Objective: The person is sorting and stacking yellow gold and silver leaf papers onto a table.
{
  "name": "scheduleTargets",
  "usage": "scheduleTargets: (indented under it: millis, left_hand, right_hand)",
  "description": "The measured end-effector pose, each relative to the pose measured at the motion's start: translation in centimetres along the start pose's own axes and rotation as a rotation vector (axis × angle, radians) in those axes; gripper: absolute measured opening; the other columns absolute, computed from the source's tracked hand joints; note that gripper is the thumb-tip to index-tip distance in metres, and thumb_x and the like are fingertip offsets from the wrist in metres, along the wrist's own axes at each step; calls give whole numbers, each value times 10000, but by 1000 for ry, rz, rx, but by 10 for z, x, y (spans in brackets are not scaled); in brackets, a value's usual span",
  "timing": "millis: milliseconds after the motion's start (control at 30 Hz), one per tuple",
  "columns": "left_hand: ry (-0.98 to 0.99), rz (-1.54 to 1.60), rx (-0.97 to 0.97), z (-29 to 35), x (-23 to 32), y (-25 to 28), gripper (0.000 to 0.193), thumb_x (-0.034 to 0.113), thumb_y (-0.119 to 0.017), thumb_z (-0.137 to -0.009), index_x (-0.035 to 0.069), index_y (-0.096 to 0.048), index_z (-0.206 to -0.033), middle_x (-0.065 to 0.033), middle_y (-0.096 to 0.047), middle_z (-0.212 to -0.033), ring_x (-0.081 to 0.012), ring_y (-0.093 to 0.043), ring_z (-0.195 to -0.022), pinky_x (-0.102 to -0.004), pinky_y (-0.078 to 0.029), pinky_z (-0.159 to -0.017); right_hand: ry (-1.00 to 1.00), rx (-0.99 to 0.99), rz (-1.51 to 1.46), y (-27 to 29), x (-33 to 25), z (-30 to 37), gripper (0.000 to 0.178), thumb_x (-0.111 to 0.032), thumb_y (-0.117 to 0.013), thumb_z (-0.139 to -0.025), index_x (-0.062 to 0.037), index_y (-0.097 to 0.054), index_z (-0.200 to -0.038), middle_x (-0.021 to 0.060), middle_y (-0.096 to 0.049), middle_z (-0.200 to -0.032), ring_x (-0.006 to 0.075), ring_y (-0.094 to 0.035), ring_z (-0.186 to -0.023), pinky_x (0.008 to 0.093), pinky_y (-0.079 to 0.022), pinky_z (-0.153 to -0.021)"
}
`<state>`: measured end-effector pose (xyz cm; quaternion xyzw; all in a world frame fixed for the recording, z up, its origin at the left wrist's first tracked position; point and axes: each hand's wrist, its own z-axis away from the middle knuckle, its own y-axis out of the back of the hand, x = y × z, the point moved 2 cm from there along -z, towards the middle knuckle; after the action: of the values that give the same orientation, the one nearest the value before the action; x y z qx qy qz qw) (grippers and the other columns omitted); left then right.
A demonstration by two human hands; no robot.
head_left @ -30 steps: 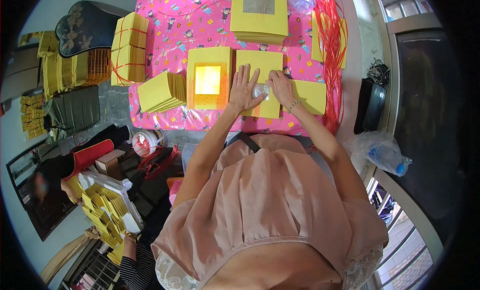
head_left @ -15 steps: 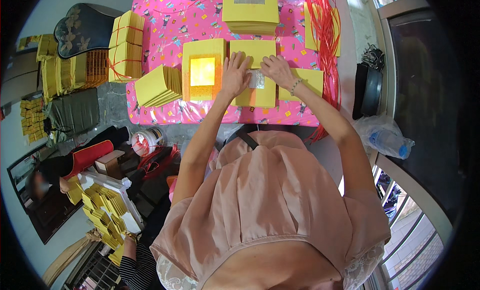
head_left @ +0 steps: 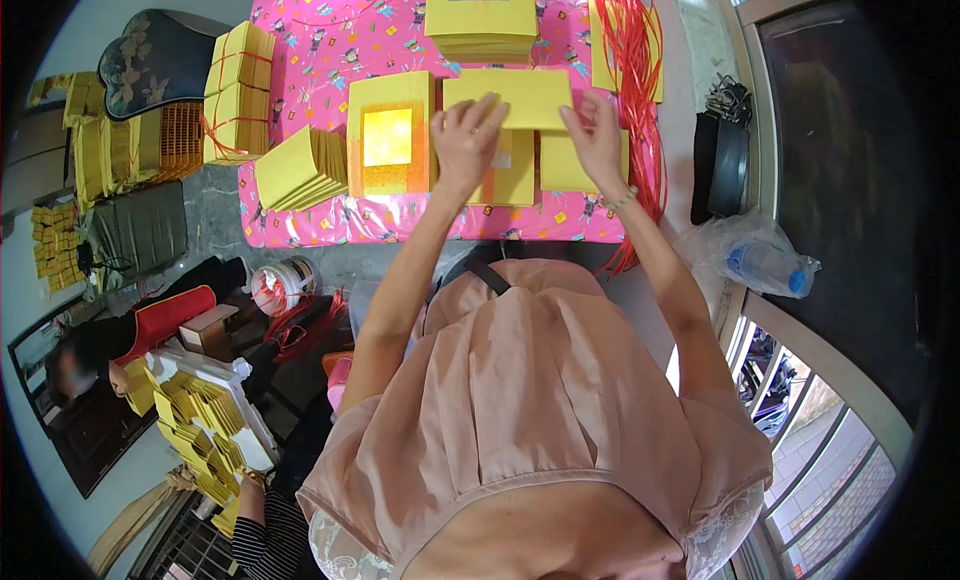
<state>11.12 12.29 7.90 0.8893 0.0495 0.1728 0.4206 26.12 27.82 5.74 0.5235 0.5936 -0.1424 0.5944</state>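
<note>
A folded yellow paper sheet (head_left: 525, 98) is raised off the table between my hands. My left hand (head_left: 463, 145) grips its left end with bent fingers. At the right edge, the thumb of my right hand (head_left: 597, 145) presses on the sheet while its other fingers stay beside that edge. Below lies another yellow sheet (head_left: 515, 188) with a small silver patch, partly hidden by the raised one. Left of it rests a yellow stack (head_left: 363, 175) topped by an orange print and a shiny gold square. A plain yellow piece (head_left: 585, 165) lies under my right wrist's side.
A tall yellow stack (head_left: 480, 42) stands farther back. Fanned folded papers (head_left: 300, 170) and tied bundles (head_left: 240, 90) are at the left. Red plastic strings (head_left: 630, 80) hang over the right edge of the pink table cover (head_left: 375, 220). Lower left, other people handle yellow papers (head_left: 200, 425).
The folded sheet has come up off the lower one, and my hands have moved apart to its two ends. The whole view has shifted slightly.
</note>
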Motion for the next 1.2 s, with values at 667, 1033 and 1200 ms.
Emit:
scheduleTargets:
  millis: [667,1033,1200]
  left_hand:
    - [-56,359,-444,79,83,-71,389,134,-567,-794,154,-648,-1174,-130,-502,-1329,-320,-476,-1218,-394,-436,-1012]
    - [-66,301,-540,79,84,-79,388,112,-558,-796,148,-668,-1167,-97,-554,-1277,-304,-505,-1187,-366,-464,-995]
    - [-55,255,-595,86,84,-87,362,130,-558,-799,142,-672,-1143,-92,-564,-1225,-286,-514,-1163,-377,-444,-987]
  right_hand:
    - [-545,-214,-381,65,121,74,400,-22,-583,-928,15,-414,-1288,136,-617,-1125,157,-600,-1015,279,-490,-867]
    - [-382,-207,-223,60,142,83,352,-20,-570,-925,-7,-402,-1233,137,-607,-1067,190,-616,-983,303,-492,-839]
    - [-421,-235,45,58,107,81,395,-70,-638,-880,-23,-436,-1217,185,-593,-1086,320,-613,-1005,383,-485,-851]
